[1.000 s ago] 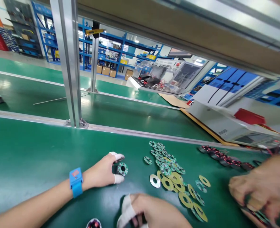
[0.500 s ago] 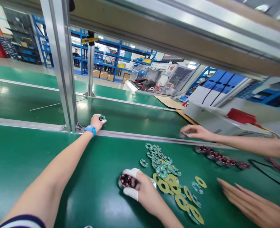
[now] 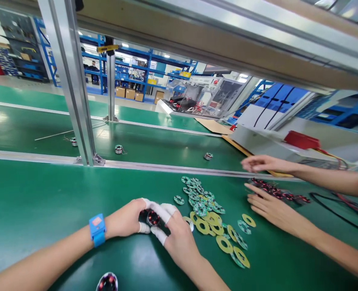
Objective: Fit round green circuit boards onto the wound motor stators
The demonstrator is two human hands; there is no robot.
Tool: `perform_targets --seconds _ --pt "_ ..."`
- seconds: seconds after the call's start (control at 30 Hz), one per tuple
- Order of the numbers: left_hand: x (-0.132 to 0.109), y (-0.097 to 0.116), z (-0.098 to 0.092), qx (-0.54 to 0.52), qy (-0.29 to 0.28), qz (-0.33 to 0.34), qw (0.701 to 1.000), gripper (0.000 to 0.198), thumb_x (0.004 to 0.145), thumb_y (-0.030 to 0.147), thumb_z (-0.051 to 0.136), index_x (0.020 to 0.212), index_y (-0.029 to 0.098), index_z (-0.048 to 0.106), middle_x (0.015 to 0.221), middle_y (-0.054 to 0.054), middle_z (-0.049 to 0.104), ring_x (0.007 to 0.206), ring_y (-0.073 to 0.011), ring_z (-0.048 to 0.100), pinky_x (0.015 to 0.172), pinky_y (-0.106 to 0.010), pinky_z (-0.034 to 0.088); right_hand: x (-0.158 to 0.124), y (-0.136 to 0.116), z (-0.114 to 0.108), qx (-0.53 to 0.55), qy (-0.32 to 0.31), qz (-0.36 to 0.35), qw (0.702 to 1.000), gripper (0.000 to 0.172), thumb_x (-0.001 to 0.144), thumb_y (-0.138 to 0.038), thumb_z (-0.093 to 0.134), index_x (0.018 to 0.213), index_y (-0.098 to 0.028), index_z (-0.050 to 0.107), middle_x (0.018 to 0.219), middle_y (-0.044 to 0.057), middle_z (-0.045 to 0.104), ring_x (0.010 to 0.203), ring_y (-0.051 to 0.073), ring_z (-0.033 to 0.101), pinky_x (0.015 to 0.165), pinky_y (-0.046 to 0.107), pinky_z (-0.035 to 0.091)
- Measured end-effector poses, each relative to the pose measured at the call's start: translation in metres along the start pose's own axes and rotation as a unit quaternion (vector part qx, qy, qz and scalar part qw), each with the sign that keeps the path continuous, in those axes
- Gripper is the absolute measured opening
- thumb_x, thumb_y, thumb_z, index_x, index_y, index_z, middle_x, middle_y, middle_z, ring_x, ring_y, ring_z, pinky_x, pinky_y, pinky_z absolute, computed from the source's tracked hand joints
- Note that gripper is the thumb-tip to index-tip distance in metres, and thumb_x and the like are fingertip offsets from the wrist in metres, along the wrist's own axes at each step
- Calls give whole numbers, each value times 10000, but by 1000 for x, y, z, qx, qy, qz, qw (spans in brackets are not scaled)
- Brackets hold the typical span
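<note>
A motor stator with copper windings (image 3: 153, 217) is between my two hands, low over the green bench. My right hand (image 3: 180, 236), white covers on its fingertips, grips it from the right. From the left my left hand (image 3: 128, 220), with a blue wristband, closes on it; its fingers partly hide the stator's side. Another stator (image 3: 107, 281) lies at the bottom edge of the view. To the right of my right hand spread green ring-shaped circuit boards (image 3: 200, 209) and yellow rings (image 3: 202, 226), several of each, loosely piled.
A stator with a green board on top (image 3: 118, 149) stands on the strip beyond the metal rail (image 3: 166, 169), another (image 3: 208, 156) farther right. A co-worker's hands (image 3: 270, 204) are at the right, near a row of stators (image 3: 276, 190). A metal post (image 3: 71, 89) rises at left.
My left hand has come back from beyond the rail, leaving a board-topped stator there, and joined my right hand at its stator. The co-worker's far hand has let go of a stator.
</note>
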State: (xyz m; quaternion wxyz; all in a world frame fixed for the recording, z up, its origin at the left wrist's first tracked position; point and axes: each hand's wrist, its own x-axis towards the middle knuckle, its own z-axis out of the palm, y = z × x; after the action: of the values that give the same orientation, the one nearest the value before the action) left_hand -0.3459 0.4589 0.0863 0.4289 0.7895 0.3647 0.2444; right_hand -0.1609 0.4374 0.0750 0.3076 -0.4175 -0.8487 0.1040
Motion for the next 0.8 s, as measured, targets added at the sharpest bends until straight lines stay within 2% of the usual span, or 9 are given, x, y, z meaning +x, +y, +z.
perform_targets --seconds 0.13,0.23,0.33,0.4,0.47,0.53,0.6,0.67,0.8 --pt "4 -5 -2 43 8 14 999 256 737 188 639 991 182 618 950 -37 635 862 -177 563 770 -256 434 4 -2 -11 -57 -17 -167 984 302 871 -78 389 933 -207 656 772 59 626 728 175 552 557 248 437" --pt "5 -7 -6 45 9 9 999 261 751 197 633 1012 190 620 975 -46 640 880 -183 570 790 -265 440 1 -9 -15 -110 -111 -212 965 335 887 -99 329 801 -168 645 679 64 612 655 181 539 519 268 405" --pt "4 -9 -5 44 16 11 999 275 751 176 627 1026 195 622 988 -46 640 899 -187 569 811 -272 440 -5 -11 -15 -95 -160 -228 956 253 877 -178 387 917 -171 636 720 61 640 664 182 558 538 274 433" --pt "3 -10 -3 37 29 17 999 301 751 148 612 1048 198 615 1007 -44 638 921 -187 566 835 -277 436 -4 -3 -17 -68 -99 -184 976 262 876 -226 421 1051 -169 608 824 70 674 726 177 595 604 274 477" --pt "3 -12 0 27 43 20 998 335 752 126 592 1080 195 600 1046 -50 629 956 -187 561 870 -286 429 2 13 -21 -102 3 -71 992 270 886 -237 425 1066 -176 616 900 85 683 789 184 617 696 299 500" --pt "3 -15 2 19 56 16 998 389 745 102 568 1126 184 574 1112 -65 606 1004 -192 550 910 -303 418 13 31 -27 -212 45 62 974 244 875 -273 463 949 -171 672 909 121 676 849 244 610 731 374 498" --pt "3 -16 3 19 66 2 998 476 715 44 523 1172 173 538 1182 -80 570 1066 -197 525 959 -324 393 24 44 -32 -317 -2 141 938 255 819 -345 557 808 -137 704 885 173 657 881 328 579 714 455 484" --pt "4 -17 3 21 91 -15 996 544 674 -5 475 1191 160 515 1211 -88 548 1108 -195 499 999 -339 362 30 49 -34 -348 -61 153 923 256 768 -353 627 751 -111 710 877 194 641 901 359 554 731 492 472" --pt "6 -11 2 25 185 -39 982 292 768 123 492 1047 152 572 1079 -83 594 1013 -197 529 944 -344 398 28 41 -32 -208 -107 90 968 238 717 -257 699 926 -146 688 923 119 638 906 272 559 792 416 488"
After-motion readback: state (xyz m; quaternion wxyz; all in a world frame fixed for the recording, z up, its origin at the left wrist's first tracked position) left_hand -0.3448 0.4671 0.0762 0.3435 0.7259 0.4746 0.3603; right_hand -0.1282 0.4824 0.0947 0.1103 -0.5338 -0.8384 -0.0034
